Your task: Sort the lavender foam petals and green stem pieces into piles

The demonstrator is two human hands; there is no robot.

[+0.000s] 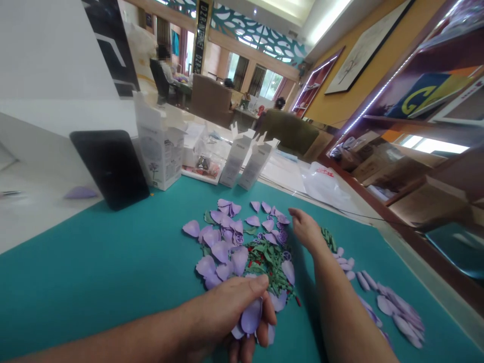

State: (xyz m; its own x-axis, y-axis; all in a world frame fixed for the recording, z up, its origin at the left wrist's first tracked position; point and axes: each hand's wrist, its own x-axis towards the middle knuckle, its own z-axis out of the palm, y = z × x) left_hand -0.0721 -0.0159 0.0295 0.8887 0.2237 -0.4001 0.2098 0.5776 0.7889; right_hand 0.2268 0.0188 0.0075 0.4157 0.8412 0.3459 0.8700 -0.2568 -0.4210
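Note:
My left hand (242, 302) is in the lower middle, its fingers curled around several purple plastic petals (251, 317), with the thumb lying across the top. Just beyond it spreads a loose pile of similar scalloped petals (221, 250). Small green stem and leaf pieces (274, 264) with red bits lie heaped beside them. My right hand (304, 229) reaches over the mat at the right edge of the pile, close to some purple petals and little purple wheel-shaped pieces (282, 236). Its visible fingers stretch out, and I see nothing in them; the palm side is hidden.
A green mat (113, 272) covers the table. Long pale purple petals (401, 312) and green pieces (328, 239) lie right of my right arm. White boxes (236, 159), a black tablet-like panel (111, 169) and a plastic bag (323, 181) stand along the far side. People sit farther back.

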